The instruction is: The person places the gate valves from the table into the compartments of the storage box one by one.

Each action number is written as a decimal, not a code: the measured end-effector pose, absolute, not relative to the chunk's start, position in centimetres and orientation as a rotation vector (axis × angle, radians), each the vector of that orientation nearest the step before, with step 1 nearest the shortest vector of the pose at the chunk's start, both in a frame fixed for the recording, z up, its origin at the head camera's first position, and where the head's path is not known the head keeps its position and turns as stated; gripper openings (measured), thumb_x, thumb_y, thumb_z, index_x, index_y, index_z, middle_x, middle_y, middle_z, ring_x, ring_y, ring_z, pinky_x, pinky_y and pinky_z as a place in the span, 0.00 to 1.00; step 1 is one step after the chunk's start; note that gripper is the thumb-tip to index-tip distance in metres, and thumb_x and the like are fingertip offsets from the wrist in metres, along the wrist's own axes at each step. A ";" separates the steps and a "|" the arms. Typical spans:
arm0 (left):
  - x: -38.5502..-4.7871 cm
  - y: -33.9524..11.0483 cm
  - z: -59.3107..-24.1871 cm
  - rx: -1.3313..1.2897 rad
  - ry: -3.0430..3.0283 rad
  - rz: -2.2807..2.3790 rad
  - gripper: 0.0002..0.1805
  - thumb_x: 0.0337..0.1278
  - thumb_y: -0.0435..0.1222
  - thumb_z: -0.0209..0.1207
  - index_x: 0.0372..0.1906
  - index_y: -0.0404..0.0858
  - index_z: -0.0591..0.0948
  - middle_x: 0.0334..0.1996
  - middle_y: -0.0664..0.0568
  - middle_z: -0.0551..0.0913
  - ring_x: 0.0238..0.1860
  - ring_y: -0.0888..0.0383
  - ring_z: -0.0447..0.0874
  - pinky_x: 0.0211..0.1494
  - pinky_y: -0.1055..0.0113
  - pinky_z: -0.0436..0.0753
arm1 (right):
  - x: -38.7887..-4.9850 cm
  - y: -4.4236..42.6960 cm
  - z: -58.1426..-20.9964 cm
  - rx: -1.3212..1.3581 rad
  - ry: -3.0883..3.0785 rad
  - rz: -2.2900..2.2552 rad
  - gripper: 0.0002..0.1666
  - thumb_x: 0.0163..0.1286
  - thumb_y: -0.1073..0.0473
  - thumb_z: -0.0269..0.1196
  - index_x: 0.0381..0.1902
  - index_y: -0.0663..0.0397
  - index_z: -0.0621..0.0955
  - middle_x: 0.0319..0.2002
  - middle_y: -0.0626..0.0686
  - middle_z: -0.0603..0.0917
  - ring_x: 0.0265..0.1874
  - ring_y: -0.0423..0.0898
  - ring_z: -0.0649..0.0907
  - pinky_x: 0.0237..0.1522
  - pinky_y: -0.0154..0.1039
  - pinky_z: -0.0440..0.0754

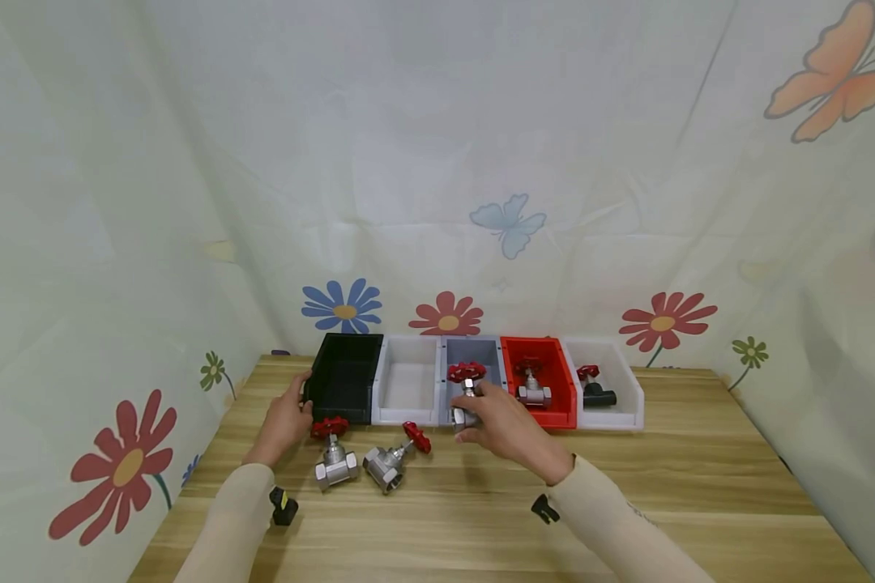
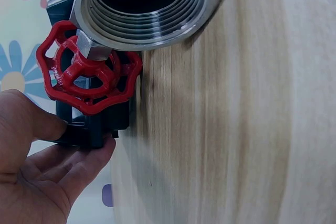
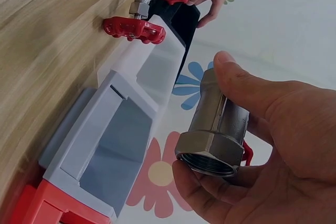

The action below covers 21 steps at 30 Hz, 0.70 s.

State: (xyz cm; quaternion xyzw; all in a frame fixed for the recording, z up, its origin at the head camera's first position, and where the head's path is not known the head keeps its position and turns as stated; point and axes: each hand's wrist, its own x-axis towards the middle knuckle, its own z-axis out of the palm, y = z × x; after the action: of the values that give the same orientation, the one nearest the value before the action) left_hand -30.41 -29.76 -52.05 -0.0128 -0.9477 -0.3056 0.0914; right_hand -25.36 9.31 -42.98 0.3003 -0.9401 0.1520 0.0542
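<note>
My right hand (image 1: 499, 421) grips a steel gate valve (image 3: 212, 129) by its body, above the front of the grey bin (image 1: 471, 350). The valve's red handwheel (image 1: 467, 372) points toward the back. At the far left, my left hand (image 1: 284, 417) holds the side wall of the black bin (image 1: 346, 380), thumb and fingers pinching its edge in the left wrist view. Two more steel valves with red handwheels lie on the table before the bins: the left valve (image 1: 335, 465) close to my left hand, the other valve (image 1: 385, 468) to its right.
The bins stand in a row: a white bin (image 1: 408, 389) beside the black one, a red bin (image 1: 565, 380) holding a steel valve (image 1: 533, 394), and a right-hand white bin (image 1: 630, 397) holding a black valve (image 1: 599, 395). A flowered curtain (image 1: 437, 162) hangs behind the wooden table (image 1: 437, 534).
</note>
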 end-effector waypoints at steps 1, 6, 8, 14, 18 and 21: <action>-30.4 -29.8 -52.0 -0.039 -2.814 -0.906 0.32 0.66 0.28 0.51 0.74 0.36 0.60 0.46 0.30 0.84 0.37 0.48 0.82 0.42 0.53 0.79 | -25.4 9.3 -42.9 0.907 -2.867 0.463 0.32 0.53 0.43 0.74 0.57 0.42 0.83 0.40 0.50 0.80 0.35 0.42 0.72 0.36 0.36 0.73; -30.4 -29.7 -52.1 -0.035 -2.816 -0.901 0.32 0.66 0.28 0.51 0.74 0.36 0.60 0.46 0.29 0.83 0.38 0.46 0.82 0.43 0.51 0.79 | -25.7 9.1 -42.6 0.904 -2.880 0.462 0.32 0.54 0.44 0.74 0.57 0.43 0.83 0.41 0.51 0.80 0.36 0.42 0.73 0.37 0.36 0.74; -30.4 -29.8 -52.1 -0.032 -2.816 -0.901 0.32 0.66 0.29 0.51 0.74 0.36 0.60 0.47 0.29 0.83 0.39 0.45 0.83 0.44 0.50 0.79 | -25.9 9.1 -42.6 0.910 -2.873 0.455 0.32 0.54 0.44 0.74 0.57 0.43 0.83 0.41 0.51 0.80 0.35 0.43 0.73 0.36 0.35 0.73; -30.5 -29.7 -52.2 -0.038 -2.813 -0.905 0.32 0.66 0.29 0.51 0.74 0.36 0.60 0.48 0.28 0.83 0.41 0.44 0.84 0.45 0.50 0.80 | -26.5 9.1 -42.6 0.881 -2.904 0.476 0.33 0.54 0.44 0.74 0.59 0.41 0.82 0.42 0.49 0.80 0.37 0.42 0.73 0.38 0.36 0.75; -30.5 -29.7 -52.3 -0.036 -2.819 -0.901 0.32 0.66 0.29 0.51 0.74 0.36 0.59 0.48 0.28 0.83 0.41 0.43 0.84 0.45 0.49 0.80 | -26.9 9.1 -42.6 0.873 -2.921 0.518 0.33 0.54 0.45 0.74 0.59 0.43 0.82 0.44 0.51 0.80 0.39 0.43 0.73 0.41 0.39 0.77; -30.5 -29.7 -52.2 -0.027 -2.819 -0.903 0.32 0.66 0.29 0.51 0.74 0.36 0.60 0.49 0.28 0.82 0.43 0.42 0.84 0.46 0.48 0.80 | -27.2 9.1 -42.7 0.887 -2.912 0.513 0.33 0.54 0.45 0.74 0.59 0.44 0.82 0.44 0.52 0.80 0.40 0.44 0.74 0.42 0.39 0.78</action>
State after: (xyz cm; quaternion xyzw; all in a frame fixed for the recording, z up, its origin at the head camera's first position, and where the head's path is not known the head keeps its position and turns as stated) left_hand -30.49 -29.75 -52.24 -0.0090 -0.9484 -0.3038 0.0905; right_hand -27.18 9.14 -42.71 0.2872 -0.9430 0.1662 0.0271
